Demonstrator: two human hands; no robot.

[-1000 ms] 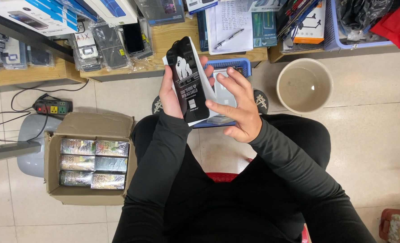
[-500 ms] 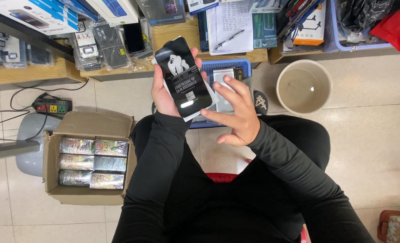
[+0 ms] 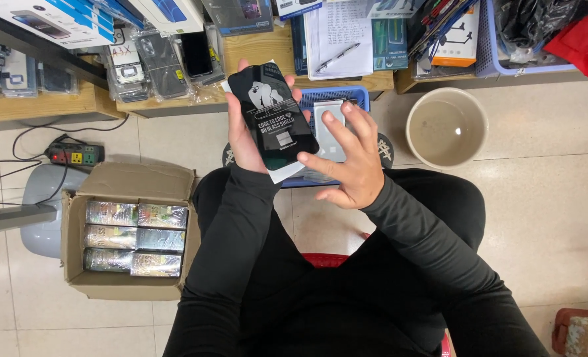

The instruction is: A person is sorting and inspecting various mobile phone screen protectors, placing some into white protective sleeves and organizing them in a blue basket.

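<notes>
Tilted flatter than before, the black screen protector (image 3: 274,118) sits gripped in the left hand (image 3: 246,132); the right hand (image 3: 347,155), fingers (image 3: 337,129) spread open, touches its lower edge above the blue basket (image 3: 360,99).

1. Your left hand (image 3: 244,142): bare, no glove, ring or watch showing.
2. Your right hand (image 3: 350,155): bare likewise, nails short and plain.
3. Your sleeves (image 3: 241,218): long, black, close-fitting stretch fabric, reaching to both wrists, smooth and unmarked.
4. Your trousers (image 3: 452,198): black, plain, matching the sleeves, with no seams, logos or pockets that can be made out.
</notes>
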